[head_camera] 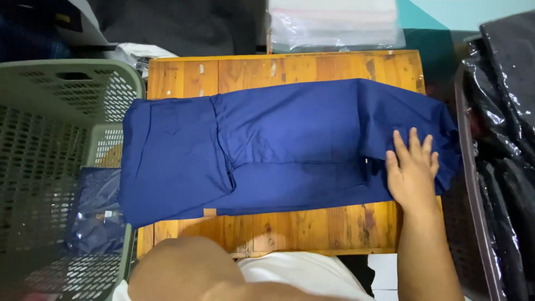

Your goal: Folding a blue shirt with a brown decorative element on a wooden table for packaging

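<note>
A dark blue garment (278,145) lies folded lengthwise across a small wooden table (312,223), its left end hanging over the table's edge toward a basket. My right hand (413,170) rests flat on the garment's right end, fingers spread and pressing the cloth down. My left hand is hidden; only my bent left arm (184,267) shows at the bottom of the view, near the table's front edge.
A grey-green perforated laundry basket (56,139) stands at the left with a bagged dark blue item (97,214) inside. Black plastic-wrapped bundles (504,139) fill a container at the right. Clear plastic bags (334,25) lie beyond the table's far edge.
</note>
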